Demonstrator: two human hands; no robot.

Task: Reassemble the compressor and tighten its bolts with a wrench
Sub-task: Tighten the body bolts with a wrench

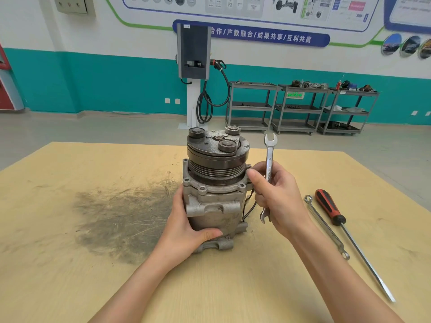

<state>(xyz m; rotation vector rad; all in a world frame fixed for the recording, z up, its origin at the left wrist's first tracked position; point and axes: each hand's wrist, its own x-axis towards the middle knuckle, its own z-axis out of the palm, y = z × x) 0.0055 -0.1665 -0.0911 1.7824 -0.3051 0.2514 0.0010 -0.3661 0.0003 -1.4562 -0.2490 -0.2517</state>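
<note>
Grey metal compressor (215, 190) stood upright mid-desk (70, 264), left hand (186, 227) wrapped around its body at eight o'clock to steady it (likely); right hand (275, 197) at three o'clock gripped the wrench (269, 169), fingertips at a flange bolt.

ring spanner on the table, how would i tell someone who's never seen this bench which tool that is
Start at the compressor standing on the wooden table and look right, past the right hand. Two long tools lie side by side there; the ring spanner is the nearer one. It is bare metal with a closed ring at each end, unlike the red-and-black-handled screwdriver.
</note>
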